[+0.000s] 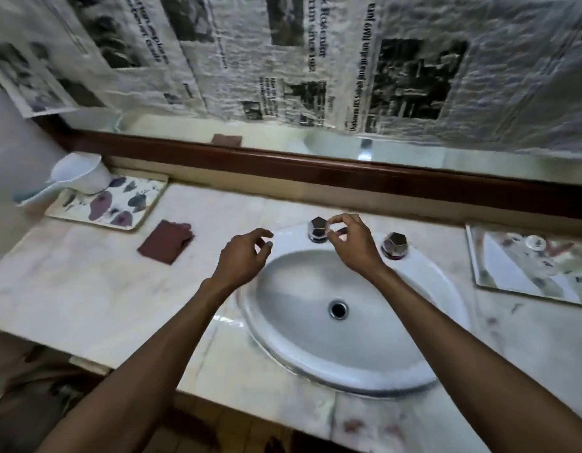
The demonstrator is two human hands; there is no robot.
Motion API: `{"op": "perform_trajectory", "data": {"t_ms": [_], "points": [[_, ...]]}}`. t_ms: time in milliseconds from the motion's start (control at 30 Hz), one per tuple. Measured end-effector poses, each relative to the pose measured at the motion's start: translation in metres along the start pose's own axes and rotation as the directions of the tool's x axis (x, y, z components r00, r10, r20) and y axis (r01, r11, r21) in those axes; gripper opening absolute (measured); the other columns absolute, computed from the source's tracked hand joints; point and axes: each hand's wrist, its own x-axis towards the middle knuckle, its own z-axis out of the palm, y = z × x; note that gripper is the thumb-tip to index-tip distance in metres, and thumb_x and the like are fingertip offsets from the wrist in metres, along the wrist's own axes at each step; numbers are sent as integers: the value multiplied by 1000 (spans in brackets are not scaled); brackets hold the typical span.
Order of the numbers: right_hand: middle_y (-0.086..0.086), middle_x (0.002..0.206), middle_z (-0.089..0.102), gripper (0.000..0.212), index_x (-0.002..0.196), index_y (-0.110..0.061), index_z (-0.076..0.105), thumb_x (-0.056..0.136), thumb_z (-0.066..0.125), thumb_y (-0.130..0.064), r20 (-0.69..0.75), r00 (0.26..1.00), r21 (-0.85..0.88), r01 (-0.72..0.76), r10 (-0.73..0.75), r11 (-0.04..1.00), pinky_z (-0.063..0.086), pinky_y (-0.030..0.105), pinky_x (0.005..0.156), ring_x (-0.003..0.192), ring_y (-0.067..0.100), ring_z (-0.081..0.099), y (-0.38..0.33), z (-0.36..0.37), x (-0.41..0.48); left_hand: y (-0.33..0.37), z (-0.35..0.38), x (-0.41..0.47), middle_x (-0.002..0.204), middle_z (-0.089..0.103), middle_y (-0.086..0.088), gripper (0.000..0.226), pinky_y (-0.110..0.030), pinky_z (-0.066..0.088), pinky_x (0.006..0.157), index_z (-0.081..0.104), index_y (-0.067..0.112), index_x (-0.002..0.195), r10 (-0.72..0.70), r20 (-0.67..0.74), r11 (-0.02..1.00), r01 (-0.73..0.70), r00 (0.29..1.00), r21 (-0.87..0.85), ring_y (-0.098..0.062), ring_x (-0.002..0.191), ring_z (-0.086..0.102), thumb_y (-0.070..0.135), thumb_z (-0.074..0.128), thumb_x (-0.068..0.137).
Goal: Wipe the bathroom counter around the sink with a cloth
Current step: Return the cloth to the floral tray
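Cloth lies folded on the counter, likely soft and light; pinch an edge. Left hand and right hand hover empty, fingers loosely spread.

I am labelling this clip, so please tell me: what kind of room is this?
Most likely a bathroom vanity: an oval white sink set in a marble counter, two faceted tap knobs behind it, and a mirror above.

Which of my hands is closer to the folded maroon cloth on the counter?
Left. Your left hand hovers over the sink's left rim, just right of the maroon cloth. Your right hand is farther right, fingers at the left tap knob.
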Motion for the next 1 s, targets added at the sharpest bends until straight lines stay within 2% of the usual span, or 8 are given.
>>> {"op": "perform_trajectory", "data": {"t_ms": [133, 300, 400, 467, 600, 767, 900, 1000], "points": [[2, 122, 57, 20, 112, -16, 64, 93, 63, -22, 100, 994, 9, 51, -51, 999, 52, 31, 80, 89, 15, 65, -58, 74, 7, -71, -45, -14, 94, 73, 14, 26, -37, 55, 78, 64, 33, 118, -60, -57, 998, 59, 997, -12, -13, 84, 67, 40, 55, 95], [2, 120, 56, 21, 113, -17, 63, 93, 63, -23, 206, 976, -11, 75, -71, 997, 51, 31, 77, 89, 17, 67, -104, 150, 13, -148, -80, -19, 104, 70, 4, 33, -30, 45, 81, 62, 21, 126, -190, -17, 982, 190, 982, 4, -18, 103, 62, 36, 57, 98], [2, 121, 56, 23, 114, -19, 62, 92, 63, -26, 278, 959, -49, 77, -61, 996, 53, 35, 84, 89, 18, 66, -112, 189, 22, -191, -90, -14, 102, 69, -2, 27, -30, 40, 74, 65, 13, 111, -286, -20, 958, 286, 958, 13, -26, 102, 63, 35, 57, 96], [4, 124, 56, 26, 116, -19, 61, 92, 63, -28, 317, 948, -75, 68, -41, 995, 53, 36, 87, 93, 19, 66, -111, 213, 31, -220, -95, -7, 106, 72, -7, 32, -32, 47, 75, 66, 11, 108, -336, -27, 942, 337, 941, 5, -31, 102, 65, 39, 57, 94], [5, 127, 54, 30, 121, -16, 59, 94, 63, -28, 355, 933, -103, -17, 53, 995, 46, 31, 91, 105, 21, 61, -103, 259, 49, -280, -100, 17, 119, 66, -11, 61, -44, 54, 88, 61, 17, 125, -384, -36, 922, 386, 922, 32, -35, 109, 62, 57, 48, 81], [12, 133, 57, 41, 127, -8, 58, 92, 65, -26, 337, 939, -214, 11, 64, 977, 37, 35, 105, 126, 31, 51, -84, 306, 66, -306, -115, 51, 133, 53, -20, 55, -48, 46, 101, 47, 14, 141, -437, 15, 896, 434, 899, 93, -42, 123, 51, 39, 60, 94], [20, 150, 40, 51, 138, -5, 49, 95, 59, -31, 326, 944, -354, 65, 58, 933, 30, 44, 116, 142, 36, 33, -82, 329, 71, -324, -109, 80, 150, 43, -20, 66, -49, 39, 111, 35, 12, 152, -460, 65, 887, 456, 885, 72, -41, 136, 43, 38, 57, 96], [21, 157, 30, 55, 143, -5, 44, 96, 55, -32, 306, 950, -390, 60, 68, 919, 22, 43, 120, 148, 36, 24, -83, 340, 74, -331, -99, 97, 148, 45, -20, 68, -48, 38, 109, 33, 10, 153, -448, 83, 894, 443, 890, 66, -43, 133, 44, 40, 56, 96]]}}
